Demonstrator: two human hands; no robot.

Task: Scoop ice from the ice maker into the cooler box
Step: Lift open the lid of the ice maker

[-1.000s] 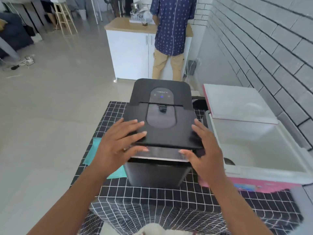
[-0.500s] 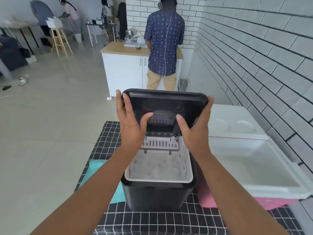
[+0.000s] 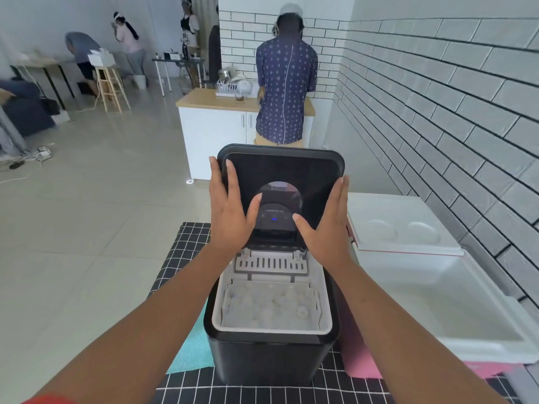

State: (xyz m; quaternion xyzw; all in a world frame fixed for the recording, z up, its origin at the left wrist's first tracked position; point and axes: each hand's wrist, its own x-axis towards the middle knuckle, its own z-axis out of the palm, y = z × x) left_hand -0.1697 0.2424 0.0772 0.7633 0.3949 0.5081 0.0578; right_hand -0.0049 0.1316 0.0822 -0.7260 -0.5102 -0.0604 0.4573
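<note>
A black ice maker (image 3: 268, 360) stands on the checkered table in front of me. Its lid (image 3: 285, 167) is swung up to vertical, and the white basket below is full of ice (image 3: 268, 304). My left hand (image 3: 230, 217) holds the lid's left edge with straight fingers and the thumb on the inner face. My right hand (image 3: 326, 225) lies along the lid's right edge in the same way. The white cooler box (image 3: 495, 349) sits open just to the right of the ice maker, its lid (image 3: 402, 225) folded back. No scoop is visible.
The black grid tablecloth (image 3: 186, 246) covers the table. A teal cloth (image 3: 189, 354) lies left of the ice maker, a pink one (image 3: 361, 365) under the cooler. A brick wall runs along the right. A person (image 3: 285, 83) stands at a counter beyond the table.
The ice maker lid went from shut to fully upright, uncovering the ice. Both hands rose with it, and their fingers have straightened along its edges.
</note>
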